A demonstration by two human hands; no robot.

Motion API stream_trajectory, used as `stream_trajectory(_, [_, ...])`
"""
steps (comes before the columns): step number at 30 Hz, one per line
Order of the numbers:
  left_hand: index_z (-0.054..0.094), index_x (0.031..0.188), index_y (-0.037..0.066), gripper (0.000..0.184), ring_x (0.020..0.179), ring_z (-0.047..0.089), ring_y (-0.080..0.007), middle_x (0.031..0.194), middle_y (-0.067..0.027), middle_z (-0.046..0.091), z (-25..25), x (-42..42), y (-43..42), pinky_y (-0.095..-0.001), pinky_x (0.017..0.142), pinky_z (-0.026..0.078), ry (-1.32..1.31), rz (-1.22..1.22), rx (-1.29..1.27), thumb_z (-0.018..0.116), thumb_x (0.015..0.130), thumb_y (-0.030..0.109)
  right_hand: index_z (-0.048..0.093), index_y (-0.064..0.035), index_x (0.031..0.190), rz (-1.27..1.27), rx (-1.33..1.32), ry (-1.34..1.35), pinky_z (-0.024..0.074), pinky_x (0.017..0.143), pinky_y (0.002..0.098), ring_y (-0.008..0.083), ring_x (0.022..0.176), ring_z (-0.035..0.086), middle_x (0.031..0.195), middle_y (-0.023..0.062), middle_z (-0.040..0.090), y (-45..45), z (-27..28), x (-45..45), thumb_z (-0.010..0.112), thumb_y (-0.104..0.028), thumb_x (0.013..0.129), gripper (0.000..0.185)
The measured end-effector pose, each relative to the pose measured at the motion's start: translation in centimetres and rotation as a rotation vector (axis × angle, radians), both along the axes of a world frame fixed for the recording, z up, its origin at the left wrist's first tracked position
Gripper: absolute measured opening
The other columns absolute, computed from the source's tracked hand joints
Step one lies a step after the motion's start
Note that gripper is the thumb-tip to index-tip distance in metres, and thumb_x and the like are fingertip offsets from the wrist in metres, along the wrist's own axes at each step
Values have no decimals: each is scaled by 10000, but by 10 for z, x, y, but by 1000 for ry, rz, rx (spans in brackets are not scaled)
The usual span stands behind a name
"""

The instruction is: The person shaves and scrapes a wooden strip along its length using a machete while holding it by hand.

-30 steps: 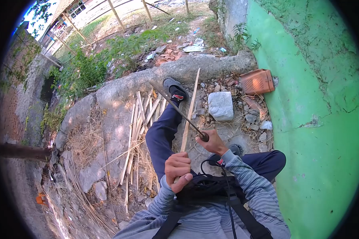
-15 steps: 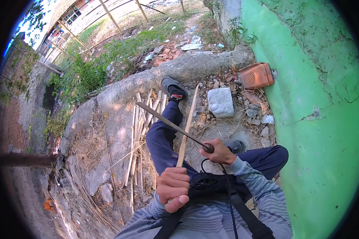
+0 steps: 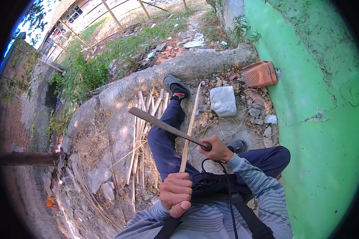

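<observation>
My left hand (image 3: 175,194) is closed around the lower end of a long pale bamboo strip (image 3: 192,119), which points away from me past my knee. In my right hand (image 3: 217,148) is the dark handle of a machete (image 3: 159,124). Its long blade reaches to the left above my leg and crosses the strip a little above my left fist. Whether the blade touches the strip I cannot tell. My fist hides the strip's near end.
Several cut bamboo strips (image 3: 136,144) lie left of my leg. A whitish stone block (image 3: 223,101) and an orange roof tile (image 3: 260,74) lie ahead, near the green wall (image 3: 315,151) on my right. A low concrete ledge (image 3: 147,79) curves across the front.
The machete has turned so that more of its blade's flat side shows, and its tip has shifted slightly left and nearer to me. My left hand keeps its hold on the bamboo strip.
</observation>
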State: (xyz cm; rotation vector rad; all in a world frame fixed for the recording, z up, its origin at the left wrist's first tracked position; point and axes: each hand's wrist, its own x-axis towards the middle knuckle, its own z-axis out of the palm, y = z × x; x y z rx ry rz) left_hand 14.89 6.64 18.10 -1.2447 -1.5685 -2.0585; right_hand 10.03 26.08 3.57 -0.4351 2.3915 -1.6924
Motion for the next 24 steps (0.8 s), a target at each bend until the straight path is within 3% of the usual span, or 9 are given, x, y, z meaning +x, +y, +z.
stream_trajectory(5, [292,476,106,531,330,234,-147,418,4,266,2,1,-2,-351,439,166,14,-46,-64,547,931,202,639,37,839,-143,69,-58,405,561,391,212,538,441,591,140,505,14,-49,-19,719,-221,890,274])
stream_trajectory(12, [283,480,105,516,328,226,-145,420,5,258,-1,-3,-1,-351,437,159,16,-7,19,541,919,190,639,36,825,-66,-1,15,400,564,388,192,542,450,600,125,532,-1,-21,-15,703,-198,883,249])
stream_trajectory(15, [276,479,106,520,329,221,-142,418,5,256,-1,-2,-3,-350,438,157,18,-2,17,540,919,191,631,42,812,-131,14,-92,417,573,389,187,554,502,615,139,570,3,-66,-31,713,-202,875,265])
stream_trajectory(17, [269,478,106,526,328,213,-142,416,4,253,-2,1,-2,-349,439,155,4,9,37,540,920,195,624,28,783,-198,29,-75,394,567,384,166,562,464,596,105,522,8,-97,-42,728,-220,879,286])
stream_trajectory(18, [269,478,106,526,328,213,-142,416,4,253,-2,2,-2,-349,439,155,7,6,39,540,920,195,618,15,754,-265,43,-58,371,560,380,146,570,425,577,71,475,8,-93,-46,742,-238,883,310])
stream_trajectory(19, [269,477,106,527,328,210,-142,415,4,251,-3,3,-2,-350,439,154,6,24,37,540,919,198,614,47,788,-261,61,-54,416,573,402,201,568,493,617,151,570,9,-89,-47,723,-200,859,280])
stream_trajectory(20, [268,475,106,529,328,207,-142,414,4,248,-3,3,-2,-350,439,152,4,43,34,541,918,201,614,47,788,-260,61,-50,416,573,402,201,568,493,617,151,570,9,-85,-47,723,-200,859,280])
stream_trajectory(23, [267,473,108,542,329,204,-142,411,3,244,1,0,-4,-349,440,149,-30,81,76,549,923,214,613,47,786,-184,47,-61,414,572,397,192,566,479,610,138,554,2,-64,-36,727,-203,861,285])
stream_trajectory(24, [267,473,108,542,329,204,-142,411,3,244,0,-1,-6,-349,440,149,-32,82,77,549,923,214,599,29,760,-149,14,-30,381,561,386,163,569,430,594,98,496,-1,-58,-31,729,-212,876,298])
